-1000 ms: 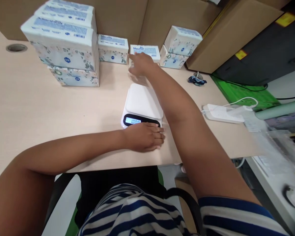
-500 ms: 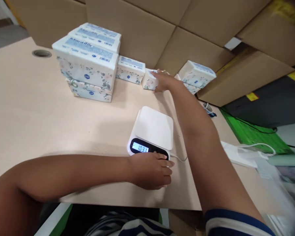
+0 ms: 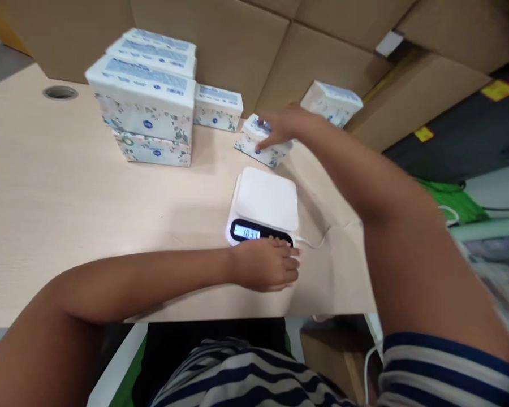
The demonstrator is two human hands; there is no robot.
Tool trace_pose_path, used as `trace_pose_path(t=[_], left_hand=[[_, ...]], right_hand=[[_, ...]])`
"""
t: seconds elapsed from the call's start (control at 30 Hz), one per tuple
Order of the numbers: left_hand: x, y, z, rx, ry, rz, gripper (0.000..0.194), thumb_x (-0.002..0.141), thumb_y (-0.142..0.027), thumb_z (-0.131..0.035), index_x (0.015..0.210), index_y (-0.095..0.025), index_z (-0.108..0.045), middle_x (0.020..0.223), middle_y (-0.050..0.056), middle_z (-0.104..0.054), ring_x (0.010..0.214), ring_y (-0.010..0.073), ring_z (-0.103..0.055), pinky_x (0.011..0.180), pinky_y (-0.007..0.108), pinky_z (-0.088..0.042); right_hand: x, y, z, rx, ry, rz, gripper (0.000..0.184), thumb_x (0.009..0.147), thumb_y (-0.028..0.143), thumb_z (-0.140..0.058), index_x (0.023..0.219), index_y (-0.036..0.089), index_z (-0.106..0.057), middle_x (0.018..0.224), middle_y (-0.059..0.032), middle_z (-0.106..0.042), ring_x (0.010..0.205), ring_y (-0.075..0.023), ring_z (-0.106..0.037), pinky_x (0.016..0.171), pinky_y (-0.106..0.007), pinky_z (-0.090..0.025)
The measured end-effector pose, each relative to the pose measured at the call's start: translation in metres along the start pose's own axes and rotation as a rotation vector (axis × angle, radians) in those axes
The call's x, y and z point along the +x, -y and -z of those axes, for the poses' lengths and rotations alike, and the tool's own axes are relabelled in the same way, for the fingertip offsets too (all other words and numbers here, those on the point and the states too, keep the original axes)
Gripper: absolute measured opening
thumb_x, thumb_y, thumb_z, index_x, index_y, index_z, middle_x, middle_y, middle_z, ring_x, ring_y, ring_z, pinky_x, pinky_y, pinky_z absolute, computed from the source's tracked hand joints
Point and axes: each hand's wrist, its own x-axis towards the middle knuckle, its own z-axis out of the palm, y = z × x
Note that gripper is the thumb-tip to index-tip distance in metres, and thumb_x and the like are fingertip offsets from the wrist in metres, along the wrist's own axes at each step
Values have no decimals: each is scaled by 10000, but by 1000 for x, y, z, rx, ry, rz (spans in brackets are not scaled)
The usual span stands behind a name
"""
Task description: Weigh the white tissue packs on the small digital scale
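Observation:
My right hand grips a pack of tissues from above, thumb on its front face. The pack is white with a floral print and sits tilted behind the scale, partly covered by the hand. In front of it lies a white digital scale, its plate bare and its display lit with a reading near 103. At the scale's front edge rests my left hand, fingers stretched out and slightly apart beside the buttons, holding nothing.
Stacked tissue packs stand at the back left, with a single pack beside them. Another pack is at the back right. Cardboard boxes wall off the rear. A white cable runs right from the scale.
My right hand has pulled the tissue pack forward and turned it away from the back row, toward the scale. My left hand stays at the scale's front edge. The view has shifted slightly.

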Motion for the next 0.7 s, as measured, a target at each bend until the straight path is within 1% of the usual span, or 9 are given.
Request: trace_pose_path(t=[0.1,0.17,0.23,0.3,0.37,0.43,0.5,0.57,0.7], left_hand=[[4,-2,1,65,32,-34,389,1199,-346,-593,1194,-90,-885,1321,175,-889,1365,301,-818,1179,414,-639],[8,-12,3,132,73,-55,415,1211,-293,-544,1221,-64,-890,1328,195,-886,1356,310,-825,1183,419,-636],[11,-28,4,175,125,-32,394,1191,-209,-534,1263,-39,-882,1346,213,-876,1363,327,-823,1179,426,-634],[11,-46,5,126,175,58,418,1189,-273,-566,1349,-11,-849,1435,247,-835,1422,353,-792,1196,434,-626],[9,-59,5,-12,217,147,602,1175,-477,-619,1477,19,-777,1586,279,-744,1530,382,-717,1258,448,-597],[6,-63,4,-175,256,173,805,1128,-617,-655,1603,33,-676,1717,290,-631,1647,392,-611,1355,461,-525],[3,-60,4,-292,291,168,864,1102,-596,-679,1692,27,-583,1800,282,-538,1727,375,-515,1428,460,-439],[1,-56,4,-355,311,168,862,1098,-551,-670,1726,24,-540,1835,274,-490,1762,362,-462,1461,454,-386],[2,-52,5,-392,330,183,850,1105,-533,-653,1731,29,-531,1841,275,-477,1780,359,-431,1475,465,-362]], right_hand=[[-37,3,-2,-14,81,-70,1105,814,766,-929,1727,282,-539,1770,-192,-590,1637,-534,-506,1341,-721,-392],[-60,12,-9,56,59,-122,1194,840,676,-932,1819,264,-386,1808,-213,-533,1613,-510,-543,1332,-678,-438],[-81,24,-16,129,-2,-178,1197,867,596,-912,1847,265,-309,1798,-207,-533,1576,-481,-587,1308,-618,-501],[-100,36,-20,143,-79,-184,1115,900,552,-876,1832,259,-339,1792,-196,-528,1594,-474,-565,1323,-604,-496],[-119,45,-19,115,-133,-129,1057,907,537,-862,1811,264,-386,1812,-184,-501,1641,-486,-505,1364,-633,-445],[-141,49,-13,72,-159,-60,1035,913,574,-848,1805,300,-400,1825,-164,-484,1674,-499,-452,1392,-676,-394],[-164,50,-4,33,-172,-36,1033,923,644,-821,1810,344,-386,1817,-146,-492,1693,-511,-417,1409,-710,-353],[-185,47,6,18,-192,-52,1037,930,700,-793,1814,363,-370,1809,-139,-499,1701,-521,-400,1422,-720,-333],[-217,43,17,77,-229,-51,1030,933,756,-775,1807,380,-381,1817,-133,-499,1682,-523,-430,1414,-687,-382]])
